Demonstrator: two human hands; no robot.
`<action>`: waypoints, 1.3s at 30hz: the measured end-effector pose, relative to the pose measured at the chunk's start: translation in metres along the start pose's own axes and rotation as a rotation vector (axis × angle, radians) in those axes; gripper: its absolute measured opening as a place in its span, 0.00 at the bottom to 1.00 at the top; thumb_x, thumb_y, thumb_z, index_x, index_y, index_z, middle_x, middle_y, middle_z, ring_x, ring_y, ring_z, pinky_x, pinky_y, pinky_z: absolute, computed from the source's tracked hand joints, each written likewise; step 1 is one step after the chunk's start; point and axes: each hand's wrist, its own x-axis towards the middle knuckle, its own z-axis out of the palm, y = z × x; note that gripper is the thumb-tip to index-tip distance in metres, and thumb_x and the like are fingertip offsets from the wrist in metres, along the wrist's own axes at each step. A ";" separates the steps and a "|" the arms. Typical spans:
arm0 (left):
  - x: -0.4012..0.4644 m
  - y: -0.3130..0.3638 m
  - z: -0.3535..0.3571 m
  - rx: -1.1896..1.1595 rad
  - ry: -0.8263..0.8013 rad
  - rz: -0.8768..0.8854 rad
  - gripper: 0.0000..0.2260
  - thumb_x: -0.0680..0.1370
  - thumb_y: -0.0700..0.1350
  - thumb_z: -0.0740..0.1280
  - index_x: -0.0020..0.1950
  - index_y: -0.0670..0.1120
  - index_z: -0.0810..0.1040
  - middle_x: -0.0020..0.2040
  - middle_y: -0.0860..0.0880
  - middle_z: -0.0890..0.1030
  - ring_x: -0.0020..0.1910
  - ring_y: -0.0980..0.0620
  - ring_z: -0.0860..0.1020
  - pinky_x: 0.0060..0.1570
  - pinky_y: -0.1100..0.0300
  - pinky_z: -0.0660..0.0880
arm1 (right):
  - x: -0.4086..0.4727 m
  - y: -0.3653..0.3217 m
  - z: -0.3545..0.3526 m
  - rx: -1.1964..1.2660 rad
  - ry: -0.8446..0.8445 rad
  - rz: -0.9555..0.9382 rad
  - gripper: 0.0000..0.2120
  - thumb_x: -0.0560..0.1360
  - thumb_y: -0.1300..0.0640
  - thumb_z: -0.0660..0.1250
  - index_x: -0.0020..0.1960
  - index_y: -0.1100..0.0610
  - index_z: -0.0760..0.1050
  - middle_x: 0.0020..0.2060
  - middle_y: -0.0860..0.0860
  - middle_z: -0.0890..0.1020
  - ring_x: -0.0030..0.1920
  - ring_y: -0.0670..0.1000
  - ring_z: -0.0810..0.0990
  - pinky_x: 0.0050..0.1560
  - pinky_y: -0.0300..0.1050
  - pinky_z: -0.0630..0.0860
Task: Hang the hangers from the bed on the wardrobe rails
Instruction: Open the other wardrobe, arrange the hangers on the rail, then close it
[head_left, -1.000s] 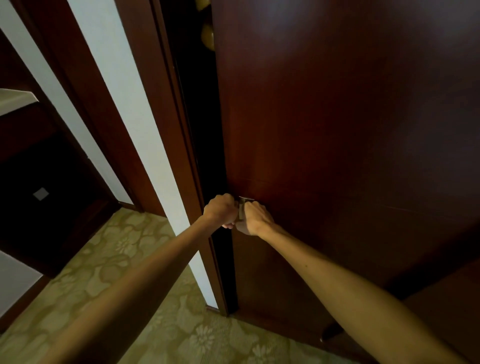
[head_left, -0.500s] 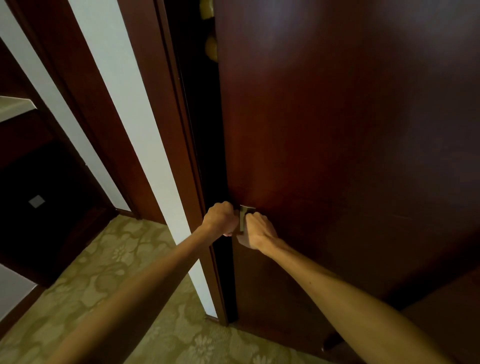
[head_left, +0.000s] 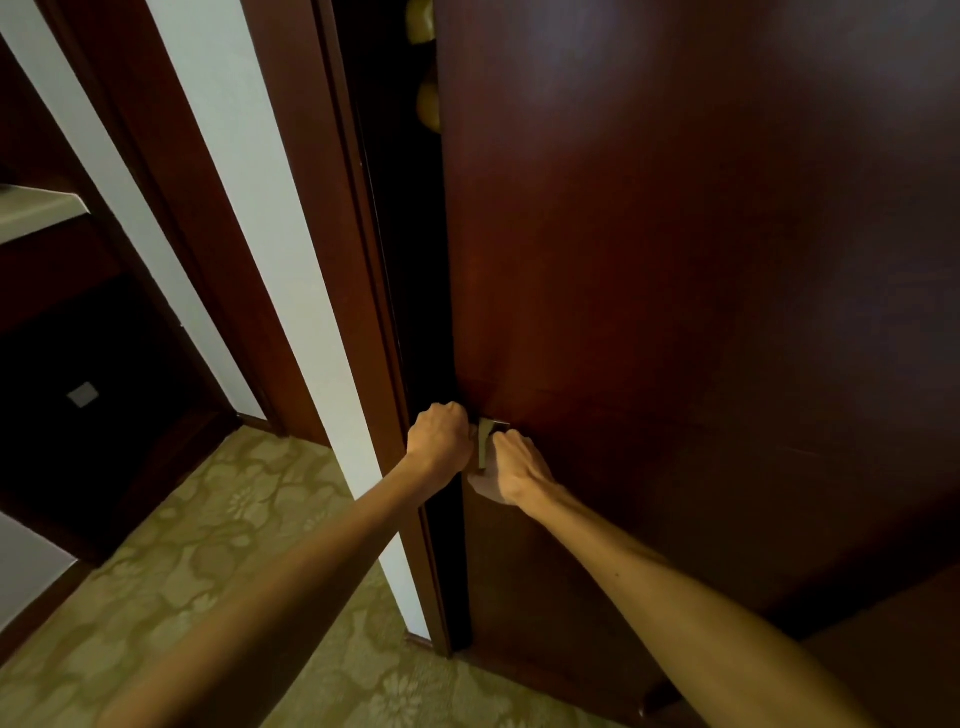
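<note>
A dark wooden wardrobe door (head_left: 675, 260) fills the right of the head view, with a narrow dark gap (head_left: 410, 260) along its left edge. My left hand (head_left: 441, 436) is curled around the door's left edge, at the gap. My right hand (head_left: 511, 467) rests on the door just below a small metal handle (head_left: 488, 439), fingers bent at it. Two pale rounded wooden shapes (head_left: 428, 104) show high in the gap, perhaps hanger ends. No hanger is in either hand, and the rails and the bed are out of sight.
Left of the gap stand the wardrobe frame (head_left: 332, 260) and a white wall strip (head_left: 249, 208). Patterned beige carpet (head_left: 208, 571) covers the floor. A dark recess with a pale shelf (head_left: 36, 208) lies at the far left.
Both hands sit a little lower in view and the gap beside the door looks slightly wider; my view has shifted a bit.
</note>
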 end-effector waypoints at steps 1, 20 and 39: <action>0.001 0.000 0.001 -0.002 0.007 -0.005 0.11 0.84 0.44 0.62 0.55 0.38 0.79 0.42 0.48 0.72 0.42 0.46 0.78 0.40 0.59 0.70 | 0.001 0.000 0.000 -0.004 0.006 -0.001 0.15 0.75 0.51 0.69 0.53 0.63 0.79 0.54 0.60 0.82 0.56 0.60 0.82 0.52 0.49 0.79; 0.001 0.001 -0.002 -0.044 -0.024 -0.101 0.09 0.79 0.42 0.69 0.40 0.42 0.75 0.35 0.47 0.75 0.41 0.43 0.81 0.37 0.55 0.73 | 0.001 0.001 -0.002 0.007 -0.091 -0.052 0.18 0.80 0.62 0.62 0.68 0.68 0.72 0.68 0.65 0.73 0.70 0.62 0.71 0.69 0.52 0.69; -0.012 -0.007 -0.009 0.004 -0.037 -0.040 0.12 0.82 0.44 0.65 0.58 0.37 0.80 0.51 0.42 0.80 0.47 0.44 0.80 0.40 0.58 0.71 | 0.012 -0.021 0.023 0.060 0.008 -0.017 0.12 0.77 0.54 0.65 0.54 0.61 0.80 0.50 0.59 0.84 0.51 0.59 0.84 0.43 0.47 0.78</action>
